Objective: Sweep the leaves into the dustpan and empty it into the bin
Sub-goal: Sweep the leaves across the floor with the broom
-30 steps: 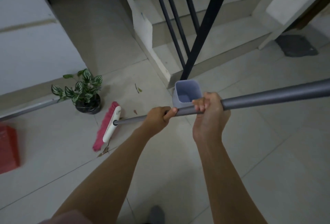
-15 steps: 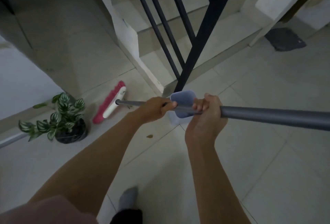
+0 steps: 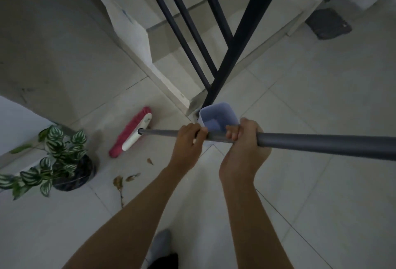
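Observation:
Both my hands grip the grey handle (image 3: 317, 143) of a broom. My left hand (image 3: 188, 142) holds it nearer the head, my right hand (image 3: 244, 150) further back. The broom's white head with pink bristles (image 3: 130, 132) rests on the floor tiles near the stair base. A few dry brown leaves (image 3: 120, 180) lie on the tiles in front of the head, another small leaf (image 3: 150, 161) closer to it. A small pale blue bin (image 3: 216, 116) stands open behind my hands at the foot of the railing. No dustpan is in view.
A potted plant (image 3: 57, 161) with striped leaves stands at the left, close to the leaves. Black railing bars (image 3: 233, 50) and concrete steps (image 3: 169, 62) rise behind the bin. A dark mat (image 3: 327, 24) lies at the far right. My socked foot (image 3: 160, 245) shows below.
The broom head swung away from the plant toward the stair base, then came back a little. The view shifted left-down, and the red object at the left edge went out of sight.

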